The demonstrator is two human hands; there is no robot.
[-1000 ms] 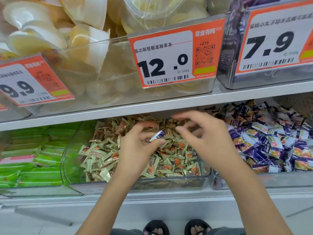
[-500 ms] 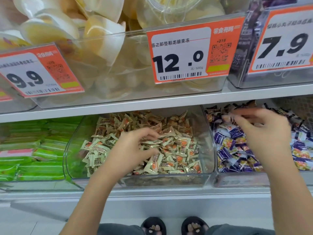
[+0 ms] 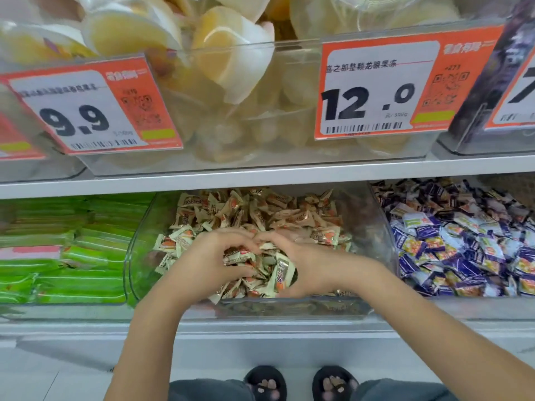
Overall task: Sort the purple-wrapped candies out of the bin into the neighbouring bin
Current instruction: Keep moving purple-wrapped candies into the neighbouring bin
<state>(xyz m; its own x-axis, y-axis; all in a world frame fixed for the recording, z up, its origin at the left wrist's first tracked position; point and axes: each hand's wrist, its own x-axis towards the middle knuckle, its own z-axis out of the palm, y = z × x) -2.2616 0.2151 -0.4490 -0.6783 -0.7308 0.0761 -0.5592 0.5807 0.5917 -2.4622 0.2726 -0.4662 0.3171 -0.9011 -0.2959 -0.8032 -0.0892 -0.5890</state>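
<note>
Head camera view, looking down at a shop shelf: a person's left hand and right hand are both sunk into the clear middle bin of cream-and-orange candies, fingertips nearly meeting over the heap and fingers curved down into the wrappers. Neither hand plainly holds a single piece; both seem to be raking or parting the pile, and whether any candy is pinched under the fingers cannot be told. No purple wrapper shows among the cream ones near the hands, so the digging is probably a search for strays buried lower down. The purple-wrapped candies lie heaped in the neighbouring bin just to the right, separated from the middle bin by touching clear walls, which keeps any transfer to a short sideways reach for the right hand. To the left, green packets are stacked flat in another bin. On the shelf above, jelly cups fill a clear bin fronted by orange price tags, one reading 12.0 and another 9.9. Dark slippers show on the floor below. Loose, slippery wrappers will likely slide back over any gap the hands open.
</note>
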